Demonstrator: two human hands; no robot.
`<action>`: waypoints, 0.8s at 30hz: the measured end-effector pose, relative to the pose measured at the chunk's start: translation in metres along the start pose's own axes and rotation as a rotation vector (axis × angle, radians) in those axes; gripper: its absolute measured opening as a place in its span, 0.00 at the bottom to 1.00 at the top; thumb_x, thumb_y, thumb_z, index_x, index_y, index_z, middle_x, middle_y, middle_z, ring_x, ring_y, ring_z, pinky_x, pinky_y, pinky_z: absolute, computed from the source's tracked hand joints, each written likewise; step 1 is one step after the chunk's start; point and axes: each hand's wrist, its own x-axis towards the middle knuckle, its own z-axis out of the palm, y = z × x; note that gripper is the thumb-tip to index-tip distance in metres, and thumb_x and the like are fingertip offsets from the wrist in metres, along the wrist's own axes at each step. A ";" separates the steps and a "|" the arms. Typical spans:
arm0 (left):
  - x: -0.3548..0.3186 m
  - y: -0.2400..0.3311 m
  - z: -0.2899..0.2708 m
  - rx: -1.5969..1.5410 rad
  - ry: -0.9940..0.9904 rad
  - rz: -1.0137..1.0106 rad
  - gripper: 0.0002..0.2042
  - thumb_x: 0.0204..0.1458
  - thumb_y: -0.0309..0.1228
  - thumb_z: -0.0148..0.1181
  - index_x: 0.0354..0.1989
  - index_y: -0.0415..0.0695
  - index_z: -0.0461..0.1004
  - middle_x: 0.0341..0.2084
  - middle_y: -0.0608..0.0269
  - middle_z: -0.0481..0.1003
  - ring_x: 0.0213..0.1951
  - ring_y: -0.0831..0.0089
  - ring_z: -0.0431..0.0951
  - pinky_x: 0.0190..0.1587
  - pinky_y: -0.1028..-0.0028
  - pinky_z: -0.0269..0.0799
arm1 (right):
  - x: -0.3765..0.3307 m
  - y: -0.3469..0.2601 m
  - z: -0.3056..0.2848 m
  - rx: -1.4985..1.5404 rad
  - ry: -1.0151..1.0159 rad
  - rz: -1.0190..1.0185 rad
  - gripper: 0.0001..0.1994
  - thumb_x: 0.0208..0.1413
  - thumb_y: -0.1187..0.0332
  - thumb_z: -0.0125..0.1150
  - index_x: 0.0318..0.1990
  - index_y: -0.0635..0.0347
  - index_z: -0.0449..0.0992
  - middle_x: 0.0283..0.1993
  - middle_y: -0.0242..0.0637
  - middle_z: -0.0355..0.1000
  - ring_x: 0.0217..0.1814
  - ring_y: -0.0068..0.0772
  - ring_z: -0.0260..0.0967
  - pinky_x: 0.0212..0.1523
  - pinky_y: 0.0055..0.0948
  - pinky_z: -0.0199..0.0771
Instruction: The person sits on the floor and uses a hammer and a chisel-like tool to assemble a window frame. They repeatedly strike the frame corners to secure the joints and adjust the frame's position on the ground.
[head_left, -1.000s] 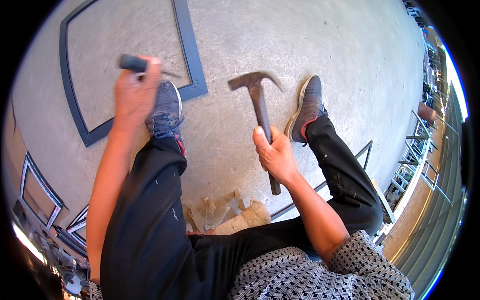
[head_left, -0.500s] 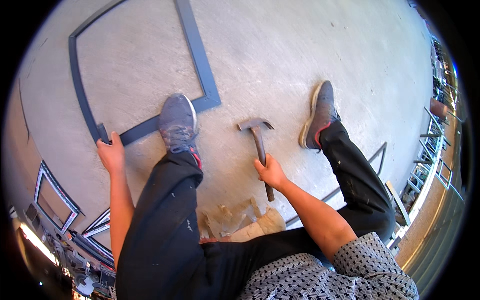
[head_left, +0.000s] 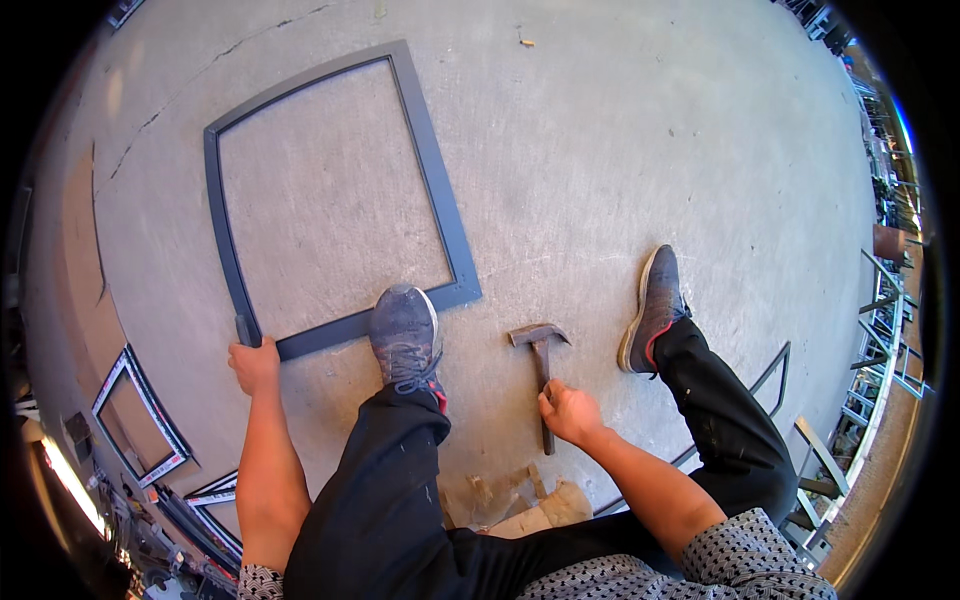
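Observation:
A dark grey rectangular frame (head_left: 432,180) lies flat on the concrete floor ahead of me, left of centre. My left hand (head_left: 257,366) is closed at its near left corner. A short dark block (head_left: 243,328) stands up from those fingers against the corner's outer side; whether the fingers also touch the frame is unclear. My left shoe (head_left: 404,325) presses on the frame's near side, close to the right corner. In my right hand (head_left: 570,412) is a claw hammer (head_left: 541,352), gripped partway along its handle, head pointing away from me and apart from the frame.
My right shoe (head_left: 655,305) rests on the floor to the right. Torn brown material (head_left: 545,510) lies below the hammer. Smaller frames with printed film (head_left: 140,415) are at lower left, and metal racks (head_left: 875,340) line the right edge. A thin dark frame (head_left: 775,375) lies beyond my right leg.
The view has shifted, bringing the whole frame into sight. The short block has moved from the inner side of the corner to its outer side. The hammer stays in my right hand.

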 end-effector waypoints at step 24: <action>-0.035 0.057 -0.100 -0.291 -0.118 0.455 0.26 0.46 0.51 0.73 0.32 0.34 0.82 0.29 0.50 0.83 0.33 0.60 0.85 0.40 0.61 0.78 | -0.006 -0.049 -0.049 0.541 0.196 -0.142 0.15 0.66 0.58 0.59 0.42 0.65 0.75 0.37 0.55 0.80 0.42 0.61 0.79 0.43 0.49 0.77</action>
